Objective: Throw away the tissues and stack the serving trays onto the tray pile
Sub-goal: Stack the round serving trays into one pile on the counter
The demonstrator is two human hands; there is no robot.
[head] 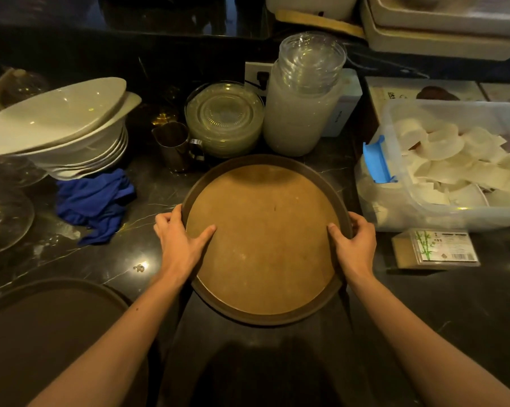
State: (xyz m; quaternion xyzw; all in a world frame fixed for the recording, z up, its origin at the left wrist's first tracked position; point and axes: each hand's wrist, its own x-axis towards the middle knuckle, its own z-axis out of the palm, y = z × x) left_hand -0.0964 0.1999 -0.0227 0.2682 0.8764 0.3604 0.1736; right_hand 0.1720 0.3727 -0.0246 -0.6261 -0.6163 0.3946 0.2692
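A round serving tray (265, 239) with a dark rim and a tan cork-like surface is in the middle of the view, above a dark counter. My left hand (180, 236) grips its left rim, thumb lying on the tan surface. My right hand (355, 245) grips its right rim the same way. The tray holds nothing. Another dark tray (51, 327) lies at the lower left, and a further dark surface (256, 362) shows just below the held tray. White tissues (459, 165) fill a clear plastic bin (394, 207) on the right.
A stack of white bowls (71, 133) and a blue cloth (95, 201) sit at the left. Behind the tray stand a metal jug (174, 145), glass plates (224, 118) and a tall frosted jar (300, 113) topped with glass bowls. A toothpick box (436, 248) lies right.
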